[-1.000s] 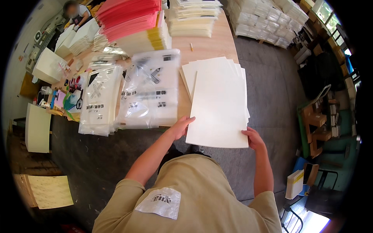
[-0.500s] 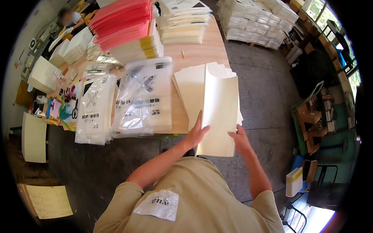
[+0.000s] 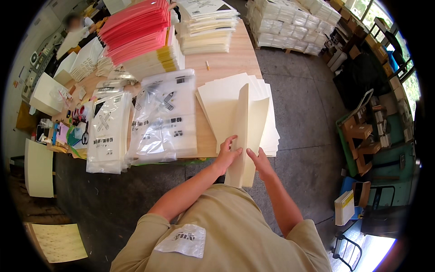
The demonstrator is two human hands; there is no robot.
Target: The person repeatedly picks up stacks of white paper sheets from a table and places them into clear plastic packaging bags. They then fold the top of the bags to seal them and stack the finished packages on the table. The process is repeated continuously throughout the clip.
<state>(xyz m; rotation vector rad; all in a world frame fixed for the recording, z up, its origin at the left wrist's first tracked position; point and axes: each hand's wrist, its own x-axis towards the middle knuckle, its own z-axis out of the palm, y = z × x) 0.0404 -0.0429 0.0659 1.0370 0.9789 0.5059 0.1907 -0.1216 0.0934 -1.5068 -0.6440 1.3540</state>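
A thin stack of cream paper sheets (image 3: 240,140) stands nearly edge-on in front of me, at the table's front edge. Its left part rises straight up, and a right part (image 3: 258,119) bends away from it. My left hand (image 3: 228,155) grips the left side, fingers behind and thumb along the near face. At the right edge is my right hand (image 3: 263,166), its thumb over the sheets and its fingers round the outer side. Beneath and beyond lies a fanned pile of similar cream sheets (image 3: 219,97) on the table.
Left of the pile lie clear printed plastic bags (image 3: 183,131) and a packed bundle (image 3: 106,140). Pink sheets (image 3: 136,31) and more packs (image 3: 206,31) are stacked farther back. Scissors (image 3: 85,136) lie among clutter. A co-worker (image 3: 74,34) is at far left. Wrapped stacks (image 3: 290,25) stand beyond.
The stack has turned from facing me broadly to nearly edge-on, and its sheets have parted at the top. My right hand has moved left, closer to my left hand.
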